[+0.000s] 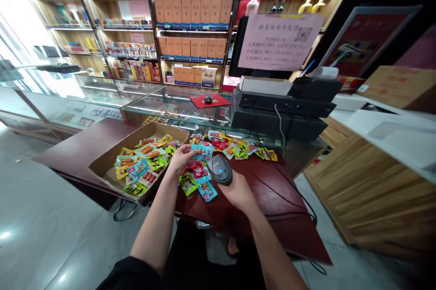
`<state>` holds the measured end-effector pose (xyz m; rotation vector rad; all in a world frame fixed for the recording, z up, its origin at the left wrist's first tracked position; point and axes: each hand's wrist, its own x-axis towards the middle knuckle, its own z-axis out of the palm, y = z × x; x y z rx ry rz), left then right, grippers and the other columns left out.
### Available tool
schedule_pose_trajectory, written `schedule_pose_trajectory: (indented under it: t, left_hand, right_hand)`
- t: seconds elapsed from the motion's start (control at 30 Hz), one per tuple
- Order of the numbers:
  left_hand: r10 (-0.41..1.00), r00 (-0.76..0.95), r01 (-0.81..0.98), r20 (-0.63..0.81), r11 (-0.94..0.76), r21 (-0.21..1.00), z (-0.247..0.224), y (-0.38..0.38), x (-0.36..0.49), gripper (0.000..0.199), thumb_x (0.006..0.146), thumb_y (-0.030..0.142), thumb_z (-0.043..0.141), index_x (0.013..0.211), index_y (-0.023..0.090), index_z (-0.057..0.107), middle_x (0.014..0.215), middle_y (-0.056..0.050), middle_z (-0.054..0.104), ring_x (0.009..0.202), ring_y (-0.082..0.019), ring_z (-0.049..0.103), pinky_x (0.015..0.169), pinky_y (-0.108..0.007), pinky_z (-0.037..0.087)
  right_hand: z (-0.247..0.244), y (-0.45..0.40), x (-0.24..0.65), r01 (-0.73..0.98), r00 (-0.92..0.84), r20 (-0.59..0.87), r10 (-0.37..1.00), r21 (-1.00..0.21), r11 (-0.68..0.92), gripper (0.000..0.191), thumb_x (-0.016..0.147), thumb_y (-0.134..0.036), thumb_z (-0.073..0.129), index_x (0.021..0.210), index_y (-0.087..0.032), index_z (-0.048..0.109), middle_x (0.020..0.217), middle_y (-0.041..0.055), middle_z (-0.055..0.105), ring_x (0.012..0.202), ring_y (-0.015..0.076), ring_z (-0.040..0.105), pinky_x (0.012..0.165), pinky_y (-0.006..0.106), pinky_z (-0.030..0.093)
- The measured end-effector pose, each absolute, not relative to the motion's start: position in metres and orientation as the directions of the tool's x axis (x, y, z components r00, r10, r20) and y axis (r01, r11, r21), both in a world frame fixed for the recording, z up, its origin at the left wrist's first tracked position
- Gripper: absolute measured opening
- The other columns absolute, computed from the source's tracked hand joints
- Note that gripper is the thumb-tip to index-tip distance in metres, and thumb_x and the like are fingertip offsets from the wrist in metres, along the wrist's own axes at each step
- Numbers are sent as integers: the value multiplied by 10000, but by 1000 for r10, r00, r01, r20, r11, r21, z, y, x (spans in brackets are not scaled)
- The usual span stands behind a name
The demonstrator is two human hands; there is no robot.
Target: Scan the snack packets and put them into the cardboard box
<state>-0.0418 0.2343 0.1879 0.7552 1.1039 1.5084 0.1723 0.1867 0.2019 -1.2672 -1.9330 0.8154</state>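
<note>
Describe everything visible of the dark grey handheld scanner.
The dark grey, plastic-looking handheld scanner has a rounded head with a lit blue spot on top. The right hand grips it, hiding most of its handle. Its head is held over the reddish-brown table, near the blue plastic packet in the left hand.

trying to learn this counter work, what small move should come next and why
I'd probably line up the scanner with the blue packet: the left hand holds that packet by its edge, and the right hand grips the scanner close by.
</note>
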Motion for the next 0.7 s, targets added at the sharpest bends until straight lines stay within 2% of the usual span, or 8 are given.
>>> schedule_pose_trajectory:
  t: [0.17,0.4,0.53,0.7]
  left_hand:
    - [964,-251,-353,-85,-10,936,187,237,-38,381,523,238,839,795,134,594,758,-27,662,650,-135,636,548,-264,557]
    - [974,-214,-381,-80,-7,925,190,236,-36,413,528,270,853,813,131,590,750,-39,676,686,-156,656,590,-287,572]
    - [959,-270,-395,-80,-35,918,199,233,-48,405,542,267,852,814,133,584,745,-36,678,649,-145,656,585,-274,571]
    - [903,-429,-384,-10,-172,907,215,222,-88,435,550,287,847,860,132,586,785,-42,684,668,-143,665,595,-261,568]
  right_hand:
    - [203,186,176,516,-269,197,943,-797,314,287,717,-284,682,992,-201,675,938,71,739,928,255,688,712,273,501]
    - [202,187,181,500,-290,216,932,-796,340,293,713,-279,690,992,-197,663,958,68,735,933,252,683,745,281,501]
    - [206,189,172,493,-329,232,915,-784,376,247,729,-281,673,963,-204,667,916,53,739,891,248,689,710,272,500]
    - [210,196,143,467,-388,249,888,-777,422,267,726,-264,665,986,-203,672,903,51,742,841,242,694,702,277,502]
